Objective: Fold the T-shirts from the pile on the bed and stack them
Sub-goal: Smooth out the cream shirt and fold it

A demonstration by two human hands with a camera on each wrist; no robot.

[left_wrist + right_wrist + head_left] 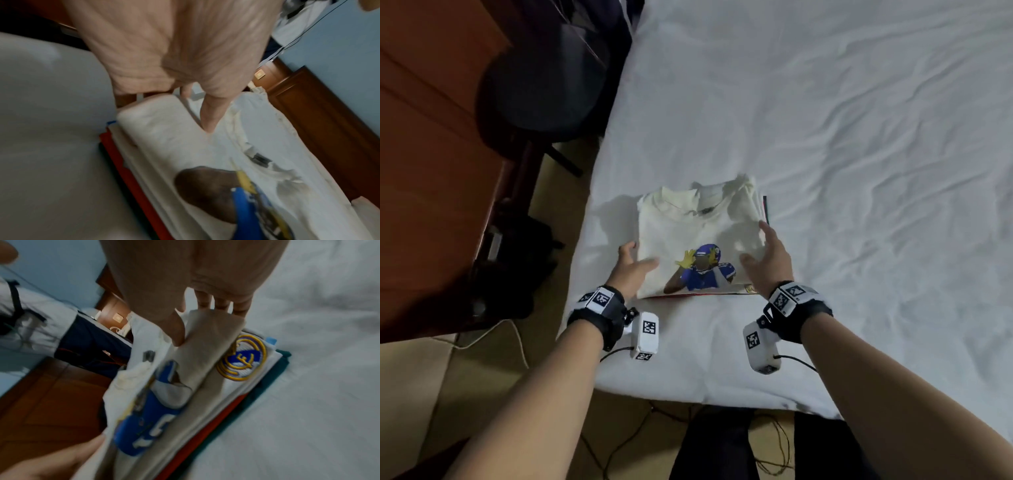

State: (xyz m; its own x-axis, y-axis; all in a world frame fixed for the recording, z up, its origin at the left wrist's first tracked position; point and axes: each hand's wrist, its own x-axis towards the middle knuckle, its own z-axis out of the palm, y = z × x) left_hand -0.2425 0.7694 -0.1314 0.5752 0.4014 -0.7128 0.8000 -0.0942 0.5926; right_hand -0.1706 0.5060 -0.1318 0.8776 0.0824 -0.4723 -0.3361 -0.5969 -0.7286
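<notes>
A folded cream T-shirt [698, 236] with a blue-and-yellow player print lies on top of a stack of folded shirts [688, 295] near the bed's front left corner. My left hand [642, 255] holds its left edge, thumb on top and fingers down the side. My right hand [755, 241] pinches the right edge, thumb on top [179, 337] and fingers behind the fold. In the right wrist view the cream T-shirt [205, 340] is raised off a white shirt with a round crest [242, 360]. Red [216, 426] and teal [273, 374] layers lie under it. The left wrist view is blurred; its thumb [207, 123] rests on the cream T-shirt [226, 154].
The white sheet of the bed [859, 137] stretches wrinkled to the right and back. A dark office chair [544, 78] and wooden furniture [424, 171] stand left of the bed. Cables [493, 332] run over the floor near the bed's front edge [688, 394].
</notes>
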